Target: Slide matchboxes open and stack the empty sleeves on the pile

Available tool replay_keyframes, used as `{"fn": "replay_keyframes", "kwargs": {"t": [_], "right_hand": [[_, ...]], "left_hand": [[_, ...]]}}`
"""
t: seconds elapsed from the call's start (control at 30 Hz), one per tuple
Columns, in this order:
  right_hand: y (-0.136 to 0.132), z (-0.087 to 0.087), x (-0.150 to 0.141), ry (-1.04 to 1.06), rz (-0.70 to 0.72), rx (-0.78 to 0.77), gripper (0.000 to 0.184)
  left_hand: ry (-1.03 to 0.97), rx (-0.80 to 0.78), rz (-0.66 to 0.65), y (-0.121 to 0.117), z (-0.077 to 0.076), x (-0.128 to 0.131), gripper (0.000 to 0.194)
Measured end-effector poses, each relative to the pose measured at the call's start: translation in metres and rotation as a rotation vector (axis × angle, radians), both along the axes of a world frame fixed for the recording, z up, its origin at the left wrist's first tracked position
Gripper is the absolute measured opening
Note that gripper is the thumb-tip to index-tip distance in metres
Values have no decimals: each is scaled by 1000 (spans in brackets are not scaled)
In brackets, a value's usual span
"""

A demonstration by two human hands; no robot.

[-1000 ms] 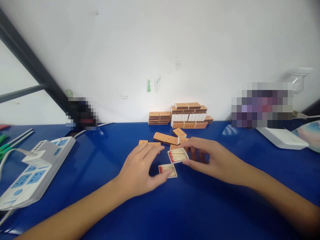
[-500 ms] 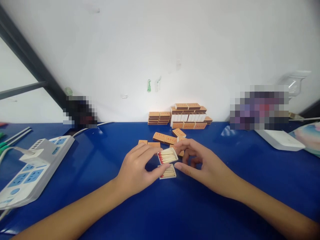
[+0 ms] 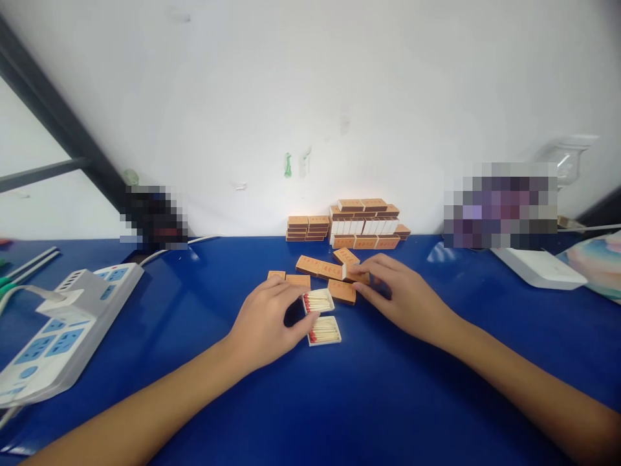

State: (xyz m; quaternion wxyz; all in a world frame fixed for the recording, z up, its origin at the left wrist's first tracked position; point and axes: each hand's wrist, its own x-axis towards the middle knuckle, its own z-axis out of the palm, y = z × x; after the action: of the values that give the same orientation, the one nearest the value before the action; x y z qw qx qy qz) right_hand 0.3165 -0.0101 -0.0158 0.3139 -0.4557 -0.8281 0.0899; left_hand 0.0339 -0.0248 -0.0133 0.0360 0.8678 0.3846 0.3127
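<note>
My left hand has its thumb and fingers closed around the left end of an upper white matchbox tray full of red-tipped matches. Just below it, on the blue table, lies a second tray of matches. To the right, my right hand has its thumb and index finger on either side of a matchbox, partly hidden by the fingers. Another orange matchbox lies flat just in front of that one. Further matchboxes lie end to end behind.
Against the wall stand a larger stack of matchboxes and a smaller stack. Two matchboxes lie behind my left fingers. A power strip with a plugged-in adapter is on the left, and a white device on the right.
My left hand has lowered the upper tray slightly leftward, apart from the lower one. My right hand has moved away from the trays, to the right, onto a matchbox.
</note>
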Motion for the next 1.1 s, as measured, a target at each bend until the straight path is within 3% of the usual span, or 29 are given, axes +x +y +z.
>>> {"fn": "replay_keyframes", "kwargs": {"t": [0.17,0.37,0.53,0.83,0.97,1.1], "right_hand": [[12,-8,6,-33,-53,59,25],[12,-13,2,-70,-47,72,53],[16,-16,3,-74,-10,91,38],[16,-10,9,-18,-68,151,27],[8,-2,4,-25,-68,150,32],[-8,5,-11,-42,77,131,37]], "left_hand": [[64,-34,-11,-1,0,0,28],[77,-46,-34,-4,3,1,36],[74,-62,-155,-6,6,3,41],[80,-93,-202,-7,4,3,31],[13,-41,-175,-6,6,3,30],[-92,59,-78,-5,8,2,45]]}}
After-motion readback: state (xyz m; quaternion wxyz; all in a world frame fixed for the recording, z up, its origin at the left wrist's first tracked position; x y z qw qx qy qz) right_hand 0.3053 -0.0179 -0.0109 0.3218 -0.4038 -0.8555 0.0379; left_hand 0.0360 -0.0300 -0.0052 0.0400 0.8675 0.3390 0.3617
